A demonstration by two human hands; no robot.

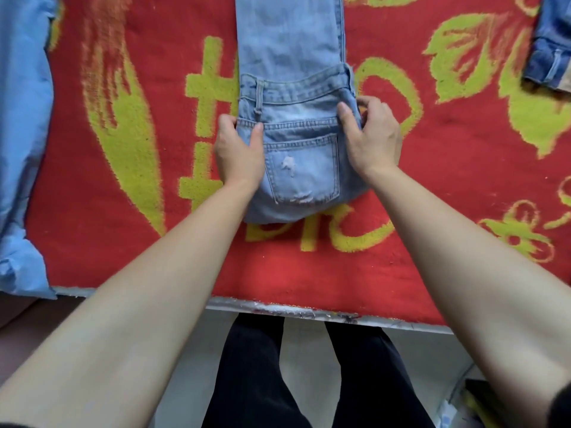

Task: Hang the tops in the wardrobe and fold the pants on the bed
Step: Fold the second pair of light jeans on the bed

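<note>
Covering the bed (293,312), a red-and-yellow blanket (463,134) carries a pale blue garment (21,149) at its left edge and light jeans (293,88) in the middle, doubled lengthwise. Far right lies darker denim (550,41). The left hand (239,152) and right hand (374,140) pinch the jeans' opposite sides; the fold looks unfinished, and other clothes await.

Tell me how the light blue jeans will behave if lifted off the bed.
Probably floppy: the light blue jeans lie flat in soft folds, so the legs would likely droop and unfold. Likely not slippery: the left hand and right hand pinch the denim edges.
</note>
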